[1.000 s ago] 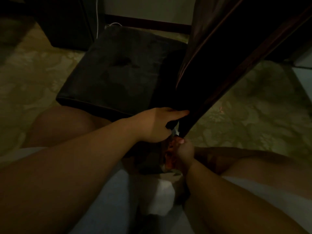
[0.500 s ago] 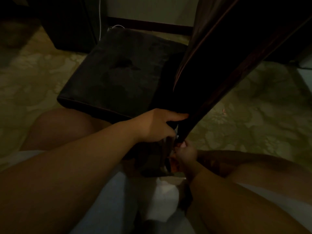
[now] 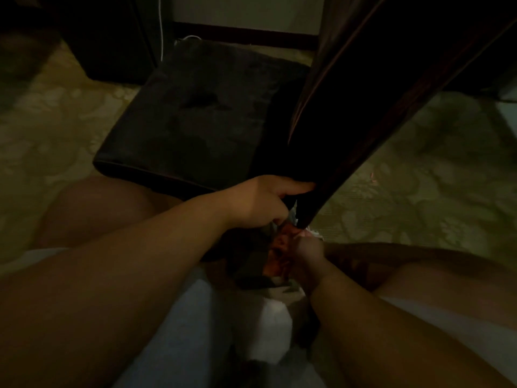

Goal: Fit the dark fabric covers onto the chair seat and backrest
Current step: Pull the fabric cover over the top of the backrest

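The left hand (image 3: pixel 260 203) is pinching the lower hem of the backrest cover (image 3: pixel 372 88), just beside the covered seat (image 3: pixel 195 119), while the right hand (image 3: pixel 303 249) is curling closed below it on something too dim to identify, so closing that bottom edge probably comes next.

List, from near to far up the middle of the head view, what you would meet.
White clothing → right hand → left hand → dark covered seat → dark baseboard → pale wall.

The backrest cover (image 3: pixel 391 79) runs off the top edge; right hand's fingers (image 3: pixel 300 240) blur in shadow
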{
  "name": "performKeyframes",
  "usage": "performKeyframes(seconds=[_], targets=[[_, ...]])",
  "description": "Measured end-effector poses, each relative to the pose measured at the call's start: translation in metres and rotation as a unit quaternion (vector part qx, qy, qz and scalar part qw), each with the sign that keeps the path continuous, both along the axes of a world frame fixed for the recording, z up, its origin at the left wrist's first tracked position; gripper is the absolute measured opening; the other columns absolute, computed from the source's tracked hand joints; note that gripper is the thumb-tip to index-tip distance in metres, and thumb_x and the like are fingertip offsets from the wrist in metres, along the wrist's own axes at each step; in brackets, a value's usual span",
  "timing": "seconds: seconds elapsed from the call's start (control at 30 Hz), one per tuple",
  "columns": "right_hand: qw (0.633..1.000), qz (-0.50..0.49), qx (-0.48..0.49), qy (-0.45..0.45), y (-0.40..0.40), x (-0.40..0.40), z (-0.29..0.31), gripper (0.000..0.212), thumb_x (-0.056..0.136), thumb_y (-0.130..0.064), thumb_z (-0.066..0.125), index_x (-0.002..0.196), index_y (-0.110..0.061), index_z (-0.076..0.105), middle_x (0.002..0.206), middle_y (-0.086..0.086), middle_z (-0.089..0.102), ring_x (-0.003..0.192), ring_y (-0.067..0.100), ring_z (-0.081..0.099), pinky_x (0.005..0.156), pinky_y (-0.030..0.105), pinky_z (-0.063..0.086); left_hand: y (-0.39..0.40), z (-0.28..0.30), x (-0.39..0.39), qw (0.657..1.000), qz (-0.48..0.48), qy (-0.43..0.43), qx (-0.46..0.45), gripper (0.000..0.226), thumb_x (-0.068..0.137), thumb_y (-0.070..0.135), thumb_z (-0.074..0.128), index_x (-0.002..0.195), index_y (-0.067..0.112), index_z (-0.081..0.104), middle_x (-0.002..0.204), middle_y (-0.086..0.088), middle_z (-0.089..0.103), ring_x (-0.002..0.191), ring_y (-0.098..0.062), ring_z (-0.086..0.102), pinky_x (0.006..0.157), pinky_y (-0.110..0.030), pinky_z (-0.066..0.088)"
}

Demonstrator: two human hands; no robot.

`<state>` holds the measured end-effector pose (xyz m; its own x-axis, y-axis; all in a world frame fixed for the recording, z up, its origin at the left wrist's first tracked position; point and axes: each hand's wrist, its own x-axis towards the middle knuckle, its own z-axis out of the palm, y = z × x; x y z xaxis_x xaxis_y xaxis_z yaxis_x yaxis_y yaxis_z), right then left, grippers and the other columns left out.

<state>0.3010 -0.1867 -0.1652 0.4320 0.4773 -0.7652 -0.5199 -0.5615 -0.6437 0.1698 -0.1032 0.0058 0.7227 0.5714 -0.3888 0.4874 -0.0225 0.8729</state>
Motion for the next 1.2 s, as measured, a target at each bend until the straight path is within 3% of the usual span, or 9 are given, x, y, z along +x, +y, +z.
performKeyframes(seconds=[0.1, 0.2, 0.33, 0.43, 0.53, 0.7, 0.93, 1.1, 1.2], targets=[[0.999, 0.022, -0.008, 0.032, 0.0, 0.003, 0.011, 0.021, 0.107, -0.004, 0.046, 0.111, -0.005, 0.067, 0.066, 0.017, 0.061, 0.049, 0.029, 0.06, 0.048, 0.037, 0.052, -0.002, -0.003, 0.0, 1.0, -0.001, 0.012, 0.001, 0.088, 0.085, -0.013, 0.058, 0.153, 0.042, 0.053, 0.157, 0.014, 0.047, 0.123, -0.004, 0.057, 0.072, -0.006, 0.047], [0.997, 0.045, -0.042, 0.044, 0.004, 0.005, 0.016, 0.021, 0.106, -0.003, 0.042, 0.102, -0.007, 0.062, 0.061, 0.015, 0.056, 0.051, 0.026, 0.054, 0.057, 0.041, 0.048, -0.001, -0.007, -0.001, 1.0, 0.0, 0.025, -0.001, 0.094, 0.083, -0.011, 0.055, 0.152, 0.052, 0.05, 0.153, 0.006, 0.053, 0.119, -0.024, 0.067, 0.074, -0.031, 0.061], [0.993, 0.1, -0.025, 0.058, 0.001, 0.008, 0.024, 0.015, 0.106, -0.008, 0.047, 0.101, -0.003, 0.061, 0.073, 0.018, 0.06, 0.054, 0.029, 0.058, 0.051, 0.039, 0.054, -0.002, -0.002, -0.001, 1.0, 0.0, 0.03, 0.003, 0.095, 0.076, -0.002, 0.056, 0.149, 0.057, 0.051, 0.147, 0.004, 0.059, 0.124, -0.036, 0.065, 0.092, -0.056, 0.062], [0.983, 0.096, 0.076, 0.14, -0.001, 0.009, 0.041, 0.024, 0.111, -0.027, 0.049, 0.11, -0.006, 0.061, 0.083, 0.017, 0.062, 0.06, 0.028, 0.063, 0.051, 0.04, 0.056, -0.005, -0.005, -0.001, 1.0, 0.006, 0.019, -0.007, 0.097, 0.064, 0.008, 0.057, 0.147, 0.058, 0.053, 0.144, -0.003, 0.063, 0.126, -0.036, 0.066, 0.094, -0.061, 0.059], [0.985, 0.096, 0.059, 0.131, -0.001, 0.019, 0.045, 0.023, 0.107, -0.031, 0.056, 0.107, -0.009, 0.062, 0.075, 0.01, 0.06, 0.051, 0.021, 0.059, 0.043, 0.032, 0.048, -0.004, -0.007, 0.001, 1.0, 0.013, 0.024, -0.016, 0.096, 0.07, 0.0, 0.06, 0.149, 0.054, 0.053, 0.147, -0.002, 0.062, 0.126, -0.033, 0.066, 0.097, -0.049, 0.062], [0.987, 0.142, -0.021, 0.066, -0.004, 0.018, 0.035, 0.018, 0.104, -0.018, 0.056, 0.109, -0.002, 0.061, 0.075, 0.019, 0.06, 0.046, 0.027, 0.058, 0.044, 0.034, 0.05, -0.001, -0.005, 0.002, 1.0, 0.006, 0.028, -0.006, 0.093, 0.076, -0.003, 0.056, 0.15, 0.054, 0.052, 0.137, 0.002, 0.067, 0.112, -0.036, 0.07, 0.071, -0.029, 0.053], [0.987, 0.129, 0.085, 0.036, 0.0, 0.028, 0.059, 0.024, 0.103, -0.035, 0.065, 0.107, -0.013, 0.076, 0.095, 0.007, 0.079, 0.078, 0.022, 0.073, 0.069, 0.042, 0.06, -0.004, -0.005, 0.002, 1.0, 0.025, -0.011, -0.016, 0.087, 0.085, -0.017, 0.055, 0.151, 0.04, 0.054, 0.154, 0.009, 0.052, 0.122, -0.008, 0.061, 0.084, -0.015, 0.056], [0.984, 0.121, -0.001, 0.127, -0.001, 0.027, 0.054, 0.032, 0.106, -0.038, 0.059, 0.095, -0.009, 0.065, 0.07, 0.008, 0.062, 0.049, 0.017, 0.051, 0.046, 0.029, 0.04, -0.007, -0.002, 0.006, 0.999, 0.031, -0.013, -0.004, 0.082, 0.089, -0.014, 0.057, 0.156, 0.034, 0.052, 0.154, 0.014, 0.045, 0.132, -0.006, 0.048, 0.082, -0.005, 0.048], [0.987, 0.119, 0.003, 0.111, -0.001, 0.029, 0.065, 0.025, 0.101, -0.03, 0.064, 0.113, -0.008, 0.068, 0.079, 0.008, 0.065, 0.057, 0.021, 0.058, 0.049, 0.031, 0.046, -0.005, -0.009, 0.006, 0.999, 0.047, -0.021, -0.016, 0.078, 0.089, -0.012, 0.057, 0.155, 0.028, 0.054, 0.158, 0.005, 0.051, 0.141, -0.012, 0.05, 0.092, -0.005, 0.047]])
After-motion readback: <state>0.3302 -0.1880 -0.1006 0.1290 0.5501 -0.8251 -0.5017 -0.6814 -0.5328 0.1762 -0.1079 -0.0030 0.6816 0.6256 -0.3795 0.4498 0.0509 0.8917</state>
